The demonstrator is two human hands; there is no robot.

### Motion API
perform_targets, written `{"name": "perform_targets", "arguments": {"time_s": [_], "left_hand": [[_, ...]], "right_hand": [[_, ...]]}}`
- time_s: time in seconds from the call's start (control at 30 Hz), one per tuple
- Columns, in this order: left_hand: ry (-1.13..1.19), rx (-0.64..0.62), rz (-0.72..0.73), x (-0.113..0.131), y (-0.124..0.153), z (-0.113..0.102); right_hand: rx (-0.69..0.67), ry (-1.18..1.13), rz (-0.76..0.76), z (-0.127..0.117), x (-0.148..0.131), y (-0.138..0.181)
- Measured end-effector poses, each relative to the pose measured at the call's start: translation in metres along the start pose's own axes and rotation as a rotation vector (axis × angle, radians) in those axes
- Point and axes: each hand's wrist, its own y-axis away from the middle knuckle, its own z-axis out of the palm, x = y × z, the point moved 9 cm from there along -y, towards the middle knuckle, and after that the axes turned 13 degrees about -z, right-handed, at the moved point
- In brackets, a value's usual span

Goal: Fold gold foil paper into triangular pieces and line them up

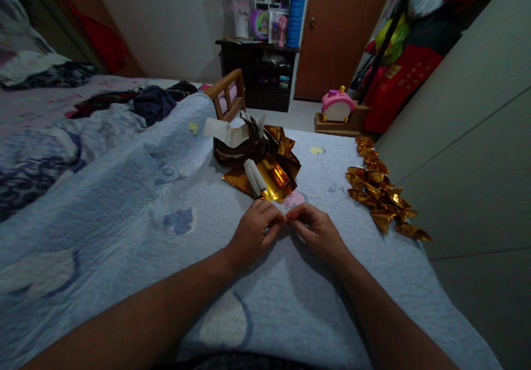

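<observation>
My left hand (255, 230) and my right hand (317, 230) meet in front of me, just above the bedspread. Thumb and fingers of both are pinched together at the tips. What sits between them is too small and too hidden to name. Just beyond the fingers lies shiny gold foil (271, 179), partly curled, with a small white roll (254, 178) resting on it. Behind that, a curled stack of dark-brown and white sheets (236, 151) stands on the bed. Over to the right, several twisted gold foil pieces (375, 193) are heaped near the bed's edge.
The pale blue quilted bedspread (166, 259) spreads under everything. Bunched clothes and bedding (153, 104) lie at left, near a wooden rail (228, 93). A dark cabinet (257, 77), a door (344, 32) and a pink toy (338, 105) are beyond; a pale panel (468, 154) borders the right.
</observation>
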Motion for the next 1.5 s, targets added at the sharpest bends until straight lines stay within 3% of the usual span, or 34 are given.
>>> {"name": "perform_targets", "arguments": {"time_s": [0.17,0.33,0.47,0.63,0.77,1.0,1.23,1.5], "left_hand": [[0.067,0.025,-0.144,-0.010,-0.001,-0.004],[0.226,-0.045,-0.317,-0.026,0.000,0.003],[0.303,-0.098,-0.285,-0.022,-0.002,0.005],[0.383,-0.067,-0.258,-0.022,-0.005,0.002],[0.558,-0.087,-0.327,-0.034,-0.006,0.010],[0.876,-0.233,-0.508,-0.045,-0.003,0.029],[0.917,-0.262,-0.575,-0.046,-0.002,0.034],[0.770,-0.218,-0.546,-0.040,-0.005,0.023]], "right_hand": [[0.080,-0.047,-0.042,-0.008,-0.009,-0.003],[0.121,-0.038,-0.081,-0.013,-0.014,-0.003],[0.103,-0.033,-0.081,-0.011,-0.016,-0.003],[0.114,-0.026,-0.110,-0.012,-0.020,-0.004],[0.100,-0.005,-0.121,-0.012,-0.022,-0.004],[0.108,0.012,-0.139,-0.014,-0.022,-0.004],[0.095,0.032,-0.143,-0.013,-0.025,-0.004],[0.091,0.072,-0.163,-0.013,-0.027,-0.004]]}}
